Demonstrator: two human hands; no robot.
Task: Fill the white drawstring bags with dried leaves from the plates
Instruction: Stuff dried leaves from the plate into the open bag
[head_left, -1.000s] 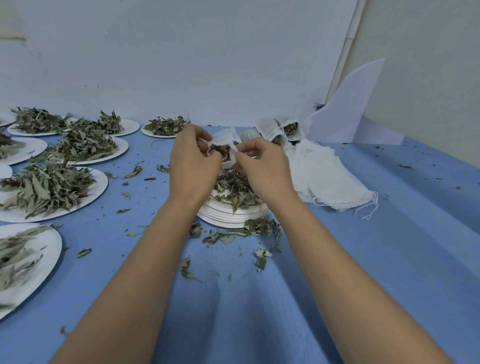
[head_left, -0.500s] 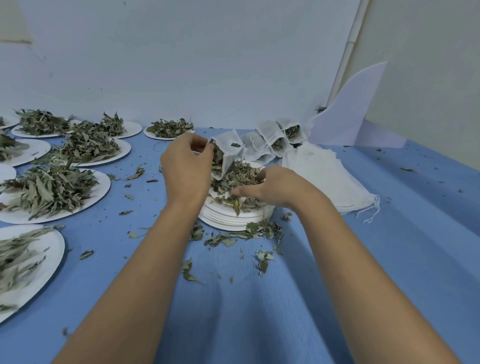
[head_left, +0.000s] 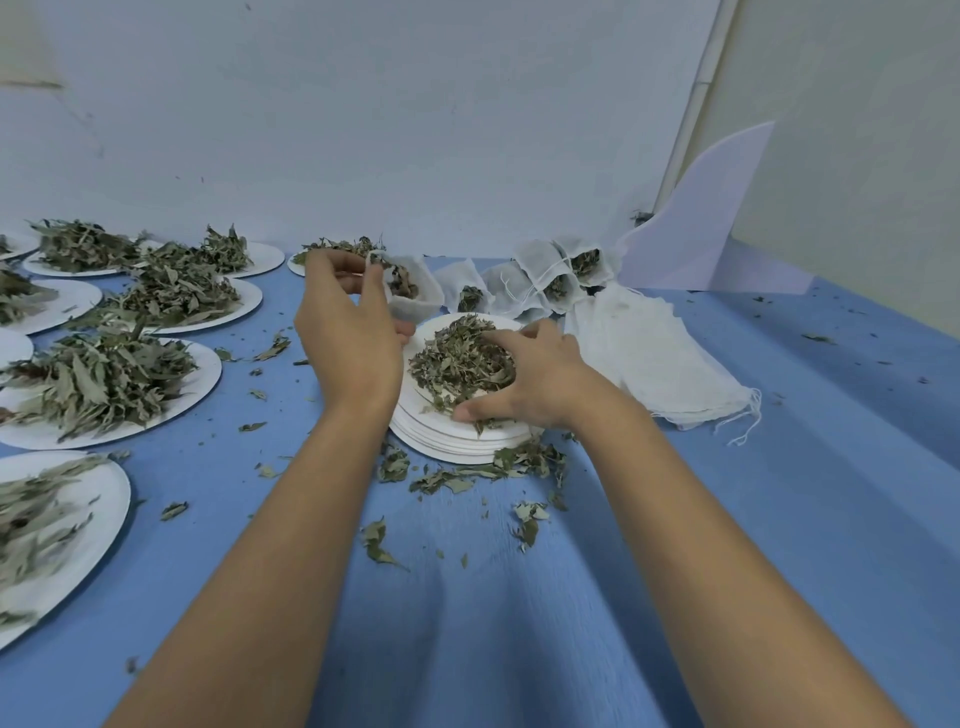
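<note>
White gauze bag (head_left: 410, 291), seemingly limp and featherlight, hangs pinched at its open rim by the left hand (head_left: 353, 332), eleven o'clock of the stacked plates (head_left: 447, 441). The right hand (head_left: 535, 374) claws brittle dried leaves (head_left: 457, 358) there, probably best gathered loosely.

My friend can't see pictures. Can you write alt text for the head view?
A person's left hand holds a white bag open while the right hand grabs dried leaves from a stack of plates on a blue table. More plates of leaves sit left; filled bags and empty bags lie behind.
</note>
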